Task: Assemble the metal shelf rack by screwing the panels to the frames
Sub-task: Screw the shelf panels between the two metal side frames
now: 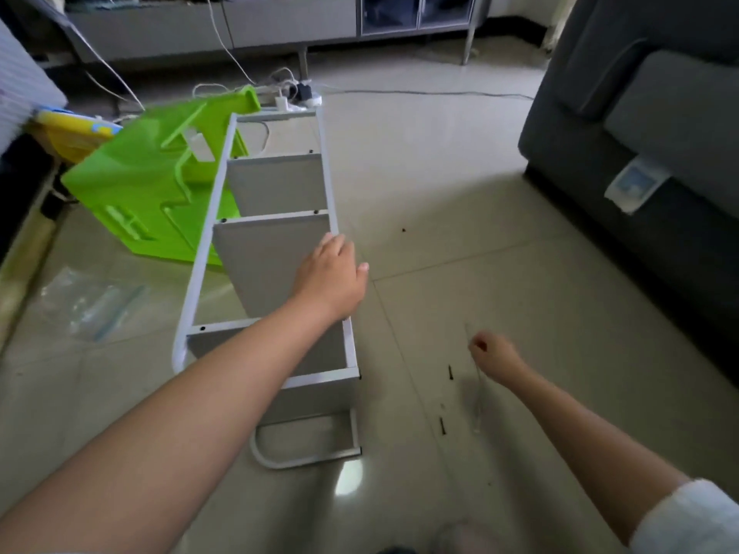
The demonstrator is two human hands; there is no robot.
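The white metal shelf rack (208, 249) lies on its side on the tiled floor, and several grey panels (276, 181) sit between its two frames. My left hand (334, 273) grips the upper frame's right rail about halfway along, fingers curled over the tube. To the right of the rack, low over the floor, my right hand (494, 353) pinches what looks like a small dark screw in its curled fingertips. Loose black screws (451, 371) lie on the tiles beside it, and a thin clear plastic strip (476, 393) lies just under the hand.
A green plastic piece (144, 185) lies against the rack's left side. A power strip with cables (298, 95) sits past its far end. A dark grey sofa (640, 145) stands on the right, a clear bag (92, 305) on the left and a low cabinet (224, 30) at the back.
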